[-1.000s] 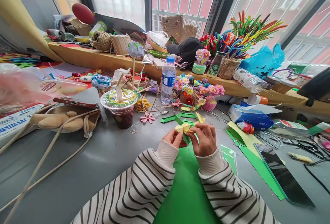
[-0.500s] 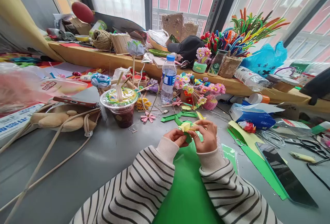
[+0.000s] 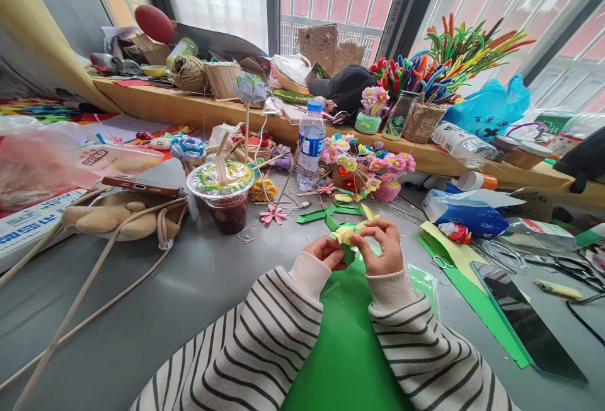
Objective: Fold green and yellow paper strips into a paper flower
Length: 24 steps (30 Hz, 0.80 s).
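Observation:
A small folded paper flower (image 3: 346, 233), yellow with green leaf parts, is held between both hands above the grey table. My left hand (image 3: 325, 252) pinches it from the left, and my right hand (image 3: 384, 248) grips it from the right with the fingertips on the yellow petals. Both arms wear striped sleeves. A sheet of green paper (image 3: 345, 341) lies under my wrists. Folded green paper strips (image 3: 326, 213) lie on the table just beyond my hands.
A lidded drink cup (image 3: 225, 193) stands at the left, a water bottle (image 3: 311, 145) behind it. Small pipe-cleaner flower pots (image 3: 373, 171) crowd the middle. A phone (image 3: 524, 319), scissors (image 3: 439, 261) and a tissue pack (image 3: 460, 215) lie at the right. A cluttered wooden shelf (image 3: 198, 108) runs along the window.
Both hands have shifted slightly up and right with the paper flower, and my right fingers have moved over its petals. The view has shifted a little.

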Each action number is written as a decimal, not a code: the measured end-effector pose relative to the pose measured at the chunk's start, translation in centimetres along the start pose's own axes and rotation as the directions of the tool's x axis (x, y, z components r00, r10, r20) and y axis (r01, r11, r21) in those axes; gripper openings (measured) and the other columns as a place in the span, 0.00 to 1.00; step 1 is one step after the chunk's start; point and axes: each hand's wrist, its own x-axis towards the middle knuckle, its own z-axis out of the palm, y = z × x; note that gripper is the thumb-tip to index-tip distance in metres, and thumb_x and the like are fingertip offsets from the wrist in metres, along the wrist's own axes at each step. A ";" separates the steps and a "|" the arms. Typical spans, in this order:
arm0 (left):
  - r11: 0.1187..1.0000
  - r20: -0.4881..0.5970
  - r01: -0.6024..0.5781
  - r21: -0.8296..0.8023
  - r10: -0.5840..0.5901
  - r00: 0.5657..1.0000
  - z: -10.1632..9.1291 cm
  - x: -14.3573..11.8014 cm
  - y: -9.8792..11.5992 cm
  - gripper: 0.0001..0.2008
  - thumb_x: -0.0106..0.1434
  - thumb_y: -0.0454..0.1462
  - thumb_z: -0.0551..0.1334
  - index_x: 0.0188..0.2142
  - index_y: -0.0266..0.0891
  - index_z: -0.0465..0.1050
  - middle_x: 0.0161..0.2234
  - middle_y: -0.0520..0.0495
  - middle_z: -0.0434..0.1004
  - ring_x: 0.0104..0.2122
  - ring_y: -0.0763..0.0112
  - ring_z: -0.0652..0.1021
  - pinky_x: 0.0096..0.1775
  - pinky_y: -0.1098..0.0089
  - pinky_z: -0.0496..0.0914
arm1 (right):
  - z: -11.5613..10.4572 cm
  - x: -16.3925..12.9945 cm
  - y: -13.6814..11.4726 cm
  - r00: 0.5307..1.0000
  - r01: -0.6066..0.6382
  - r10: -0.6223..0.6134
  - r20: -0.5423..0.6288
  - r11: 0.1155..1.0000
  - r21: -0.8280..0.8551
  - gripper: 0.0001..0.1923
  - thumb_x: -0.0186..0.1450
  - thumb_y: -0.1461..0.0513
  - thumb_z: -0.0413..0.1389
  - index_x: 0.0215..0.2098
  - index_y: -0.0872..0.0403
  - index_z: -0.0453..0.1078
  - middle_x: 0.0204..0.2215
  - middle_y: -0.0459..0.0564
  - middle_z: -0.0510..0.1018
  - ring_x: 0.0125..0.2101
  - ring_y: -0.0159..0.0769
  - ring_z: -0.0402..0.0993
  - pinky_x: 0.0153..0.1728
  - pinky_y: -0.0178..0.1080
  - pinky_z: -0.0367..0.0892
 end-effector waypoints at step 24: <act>0.998 0.052 -0.061 -0.005 0.061 0.997 -0.1 0.2 0.2 0.24 0.40 0.43 0.65 0.36 0.35 0.65 0.27 0.46 0.73 0.23 0.69 0.74 0.21 0.73 0.64 | -0.7 -0.3 -0.7 0.994 0.111 -0.111 0.006 0.994 0.008 0.04 0.51 0.60 0.55 0.22 0.52 0.66 0.34 0.49 0.64 0.34 0.35 0.61 0.37 0.43 0.60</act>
